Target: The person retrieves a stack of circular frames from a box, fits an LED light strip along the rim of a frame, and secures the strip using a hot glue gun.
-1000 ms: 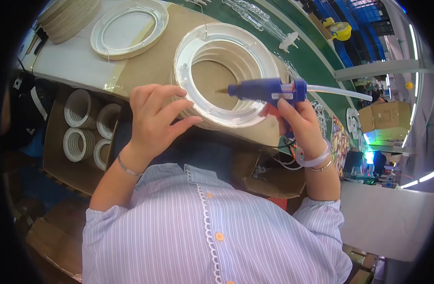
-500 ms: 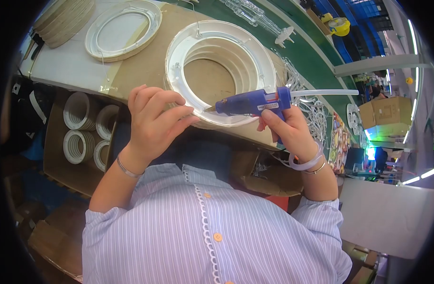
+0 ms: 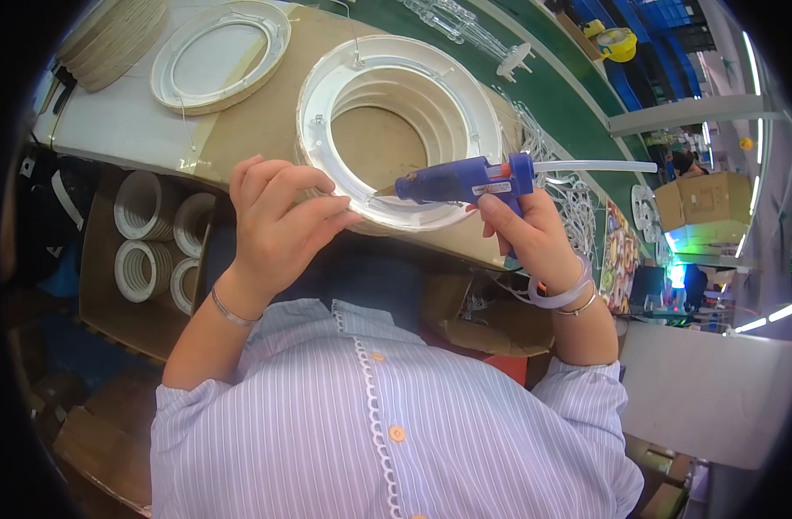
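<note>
A stack of white rings stands on the bench, with clips and a thin wire on the top ring. At its near left rim, my left hand is closed, thumb and fingertips pinching the edge; what lies between the fingertips is mostly hidden. My right hand grips a blue hot glue gun by its handle. The gun's nozzle points left, over the inner face of the top ring near my left fingertips; contact cannot be made out. A long translucent glue stick sticks out of its back.
Another white ring lies at the upper left, beside stacked rings. Below the bench, a cardboard box holds several ring stacks. White wires are heaped right of the gun. Clear plastic parts lie on the green surface behind.
The glue gun's nozzle has shifted slightly up and away from my body, and the gun has tilted a little. My left hand stays at the rim.
</note>
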